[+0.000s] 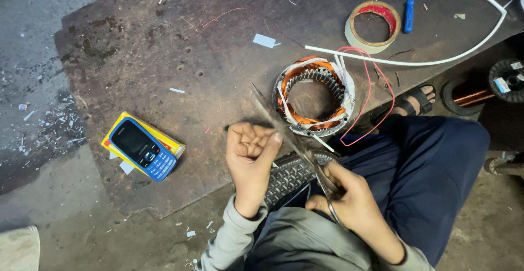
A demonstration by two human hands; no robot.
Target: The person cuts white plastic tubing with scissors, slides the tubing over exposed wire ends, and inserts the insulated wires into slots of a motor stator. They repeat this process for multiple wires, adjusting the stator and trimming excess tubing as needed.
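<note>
The scissors (284,134), gripped in our right hand (349,203) with blades apart, meet something tiny pinched in our closed left hand (251,148) at the board's near edge, while the wound stator (315,97) beyond carries white strips already.

The phone (143,147) is blue with a black screen, lying on a yellow packet (169,140). The stator (315,96) shows orange windings with white wrapping; the tape roll (374,25) is red inside.
</note>
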